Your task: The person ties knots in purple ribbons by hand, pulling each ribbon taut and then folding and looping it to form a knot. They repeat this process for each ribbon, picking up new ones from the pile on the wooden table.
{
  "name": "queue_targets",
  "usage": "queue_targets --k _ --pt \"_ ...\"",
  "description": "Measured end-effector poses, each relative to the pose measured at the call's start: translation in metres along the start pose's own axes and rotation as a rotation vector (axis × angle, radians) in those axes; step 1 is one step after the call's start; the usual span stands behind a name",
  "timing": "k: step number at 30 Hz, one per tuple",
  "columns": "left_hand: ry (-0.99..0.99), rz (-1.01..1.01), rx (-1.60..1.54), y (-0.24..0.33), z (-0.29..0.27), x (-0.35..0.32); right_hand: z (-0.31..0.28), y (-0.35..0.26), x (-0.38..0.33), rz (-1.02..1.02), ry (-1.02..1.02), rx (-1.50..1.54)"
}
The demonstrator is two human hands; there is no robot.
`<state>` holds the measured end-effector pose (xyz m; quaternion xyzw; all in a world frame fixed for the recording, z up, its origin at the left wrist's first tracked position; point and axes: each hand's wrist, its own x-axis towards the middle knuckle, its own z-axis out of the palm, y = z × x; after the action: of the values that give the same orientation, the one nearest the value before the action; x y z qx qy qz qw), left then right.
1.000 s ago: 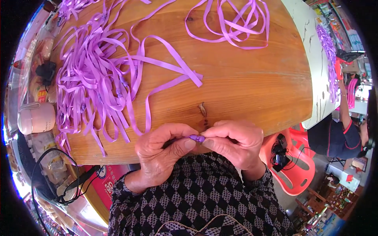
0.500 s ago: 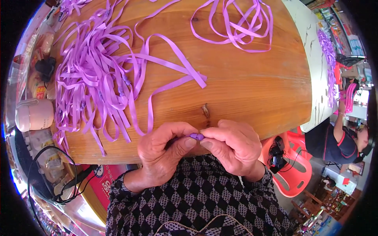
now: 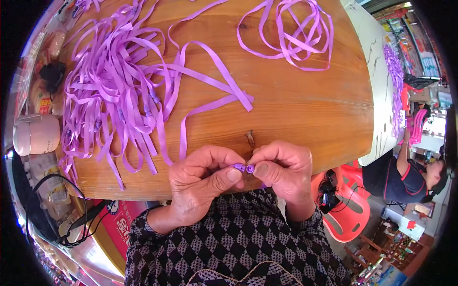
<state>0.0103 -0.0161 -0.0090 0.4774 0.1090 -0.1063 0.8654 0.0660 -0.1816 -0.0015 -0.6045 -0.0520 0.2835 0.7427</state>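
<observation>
Just past the near edge of the wooden table, my two hands meet in front of my body. My left hand (image 3: 205,178) pinches a small purple clasp piece (image 3: 239,167) between thumb and forefinger. A second purple clasp piece (image 3: 250,168), its round hollow end showing, is pinched in my right hand (image 3: 282,174). The two pieces lie end to end; I cannot tell whether they touch. One purple ribbon (image 3: 183,138) runs from the table down behind my left hand. Beyond it, at the left, lies a tangled heap of purple ribbon straps (image 3: 114,90).
A loose ribbon coil (image 3: 296,40) lies at the table's (image 3: 310,114) far right. Along the left edge stand a pink round container (image 3: 37,136) and black cables (image 3: 62,238). At the right are a red plastic stool (image 3: 350,217) and another person (image 3: 398,176).
My right hand has turned, so the hollow end of its clasp piece now shows between the fingers. Half a second ago the purple parts looked like one piece. The whole view has shifted slightly.
</observation>
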Motion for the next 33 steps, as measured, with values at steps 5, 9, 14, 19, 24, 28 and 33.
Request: queue_targets --k 5,9,14,19,24,28,33 --pt "0.009 0.023 -0.027 0.0 -0.001 -0.001 0.0 0.003 -0.001 0.016 0.03 -0.077" --pt "0.054 0.13 0.036 0.0 -0.001 -0.004 0.004 0.0 -0.005 -0.128 0.043 -0.321" --pt "0.143 0.363 0.489 0.001 0.002 -0.003 0.008 0.003 -0.003 -0.387 0.023 -0.501" --pt "0.176 0.698 0.738 -0.007 0.005 0.003 0.013 0.004 -0.006 -0.393 0.003 -0.509" --pt "0.132 0.229 -0.085 -0.004 0.007 0.0 0.016 0.012 -0.007 -0.433 -0.006 -0.327" --pt "0.129 0.222 -0.101 -0.006 0.005 0.001 0.016 0.014 -0.01 -0.379 -0.01 -0.252" --pt "0.142 0.19 0.013 -0.002 0.004 -0.004 0.012 0.012 -0.011 -0.464 0.119 -0.318"
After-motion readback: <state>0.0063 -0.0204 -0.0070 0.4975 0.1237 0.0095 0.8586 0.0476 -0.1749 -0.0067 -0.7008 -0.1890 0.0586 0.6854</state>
